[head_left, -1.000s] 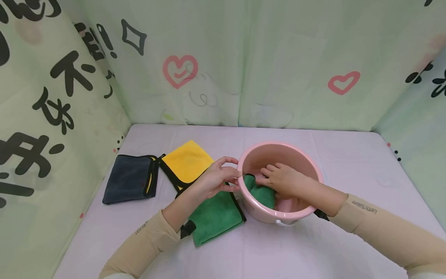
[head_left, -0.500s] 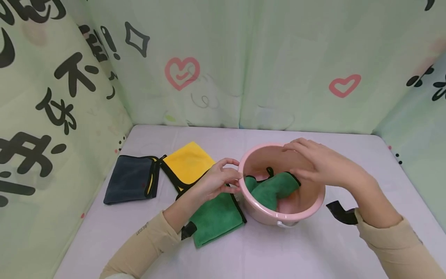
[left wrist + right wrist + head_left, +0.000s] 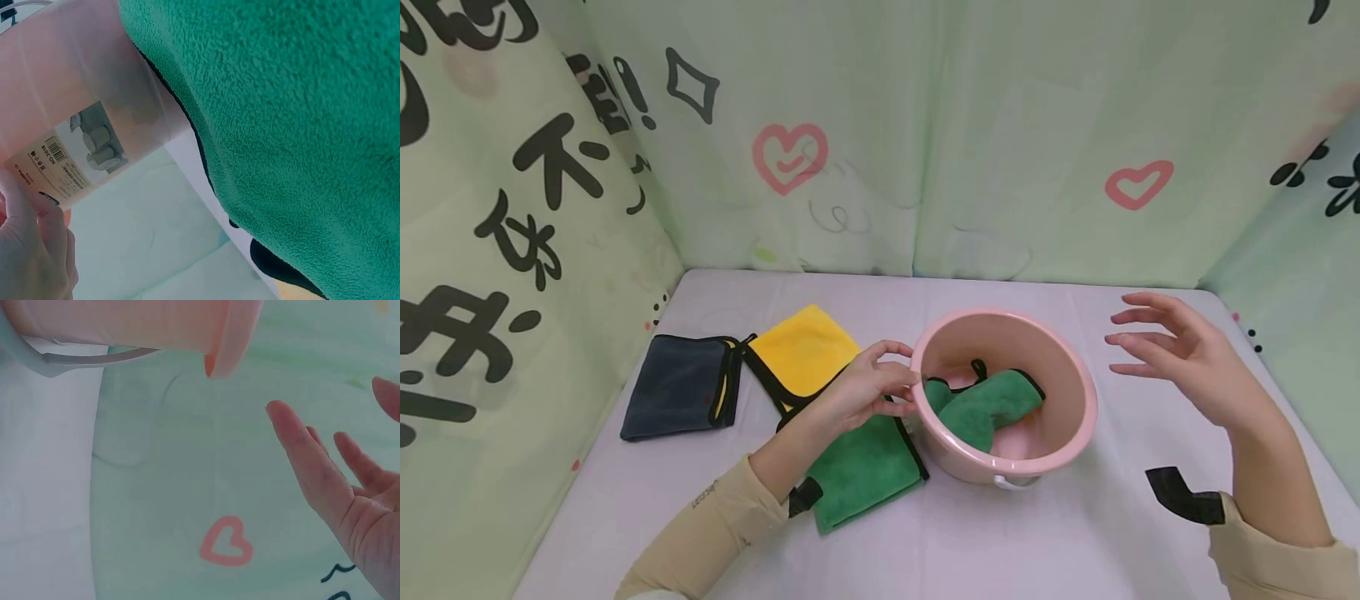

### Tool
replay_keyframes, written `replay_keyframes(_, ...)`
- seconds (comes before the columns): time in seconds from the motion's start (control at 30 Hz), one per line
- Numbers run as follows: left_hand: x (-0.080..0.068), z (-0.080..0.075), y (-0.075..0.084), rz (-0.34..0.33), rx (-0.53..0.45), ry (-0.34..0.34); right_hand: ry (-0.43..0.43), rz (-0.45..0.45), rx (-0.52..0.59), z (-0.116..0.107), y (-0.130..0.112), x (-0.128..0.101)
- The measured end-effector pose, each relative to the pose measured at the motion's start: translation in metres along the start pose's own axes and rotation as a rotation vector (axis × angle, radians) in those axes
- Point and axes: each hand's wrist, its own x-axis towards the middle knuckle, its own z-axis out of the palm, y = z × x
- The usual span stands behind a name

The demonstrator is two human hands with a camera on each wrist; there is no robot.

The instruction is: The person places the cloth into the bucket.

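A crumpled green cloth (image 3: 1000,408) lies inside a pink bucket (image 3: 958,463), against its left wall. The left hand (image 3: 868,385) touches the bucket's left side with bent fingers; whether they grip it cannot be told. The right hand (image 3: 1197,360) hangs to the bucket's right, well apart, fingers loosely spread and holding nothing. Left of the bucket, a folded green cloth (image 3: 872,471), a yellow cloth (image 3: 805,346) and a dark cloth (image 3: 677,387) lie on the table (image 3: 1037,542).

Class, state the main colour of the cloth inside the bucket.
The cloth is green; it shows best in the head view.
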Motion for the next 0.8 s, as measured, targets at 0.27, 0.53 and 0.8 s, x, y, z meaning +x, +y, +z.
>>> replay_keyframes(0.27, -0.001, 0.0, 0.0, 0.011, -0.001, -0.008, 0.007, 0.196, 0.36, -0.005, 0.028, -0.014)
replay_keyframes(0.53, -0.001, 0.0, 0.0, 0.009, -0.007, -0.016, -0.057, 0.324, 0.425, 0.002, 0.034, -0.019)
replay_keyframes(0.8, -0.001, 0.0, -0.001, 0.01, -0.002, -0.012, -0.084, 0.403, 0.358, 0.011, 0.038, -0.018)
